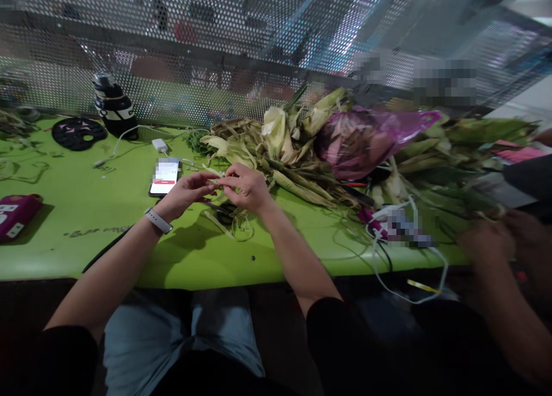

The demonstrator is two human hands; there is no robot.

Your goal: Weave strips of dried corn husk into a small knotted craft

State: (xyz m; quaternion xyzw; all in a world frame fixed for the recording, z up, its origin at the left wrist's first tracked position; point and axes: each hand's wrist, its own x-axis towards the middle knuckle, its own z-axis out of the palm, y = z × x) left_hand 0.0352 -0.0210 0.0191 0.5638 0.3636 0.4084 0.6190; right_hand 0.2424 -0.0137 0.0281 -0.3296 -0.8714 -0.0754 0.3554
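My left hand (192, 190), with a pale watch band at the wrist, is closed in a pinch over the green table (142, 258). Its fingertips meet those of my right hand (248, 188), which is pinched too. Between them is a thin pale strip of corn husk (212, 170), mostly hidden by the fingers. Just below the hands lie loose husk strips (224, 226) and a small dark object (225, 213). Behind my right hand rises a heap of corn husks (276, 149), some pale, some dry and brown.
Left of my hands lie a lit phone (164, 176), a white adapter (159, 145) and a magenta box (17, 215). A dark bottle (114, 106) stands by the mesh panel (172, 51). A purple bag (353, 143) rests among husks. Another person's hands (487, 238) are at right.
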